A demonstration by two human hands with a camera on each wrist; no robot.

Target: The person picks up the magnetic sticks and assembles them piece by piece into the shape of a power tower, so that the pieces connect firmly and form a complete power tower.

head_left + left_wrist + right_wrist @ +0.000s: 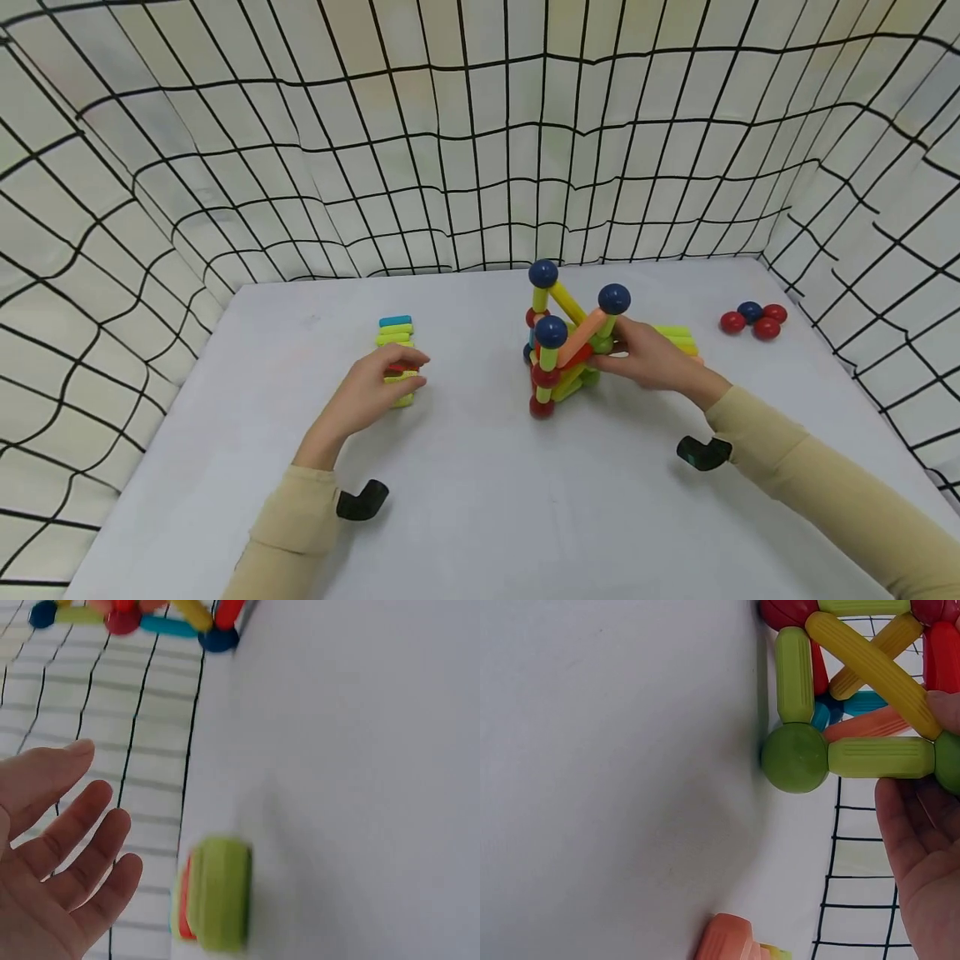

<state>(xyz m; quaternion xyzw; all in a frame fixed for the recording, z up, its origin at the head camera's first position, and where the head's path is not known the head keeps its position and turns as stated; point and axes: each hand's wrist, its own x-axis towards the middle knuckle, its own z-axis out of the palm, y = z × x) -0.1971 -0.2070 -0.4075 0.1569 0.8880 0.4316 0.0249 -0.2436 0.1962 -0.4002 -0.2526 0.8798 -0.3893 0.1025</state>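
A magnetic building-stick structure (pixel 551 332) stands on the table, made of coloured rods and red, blue and green balls, with blue balls on its top uprights. My right hand (pixel 652 358) grips its right side. In the right wrist view the thumb (pixel 946 709) lies by the end of a yellow rod (pixel 874 671), near a green ball at the edge, and the fingers come up from beneath. My left hand (pixel 375 387) hovers over a row of short rods (pixel 395 329), fingers loosely bent and apart, nothing between them.
Several spare balls (pixel 767 327), red and blue, sit at the table's far right. Behind the right hand lie more rods (pixel 677 332), green, yellow and orange. Black-grid netting (pixel 480 158) over white sheeting borders the white table (pixel 480 500) at the back and sides.
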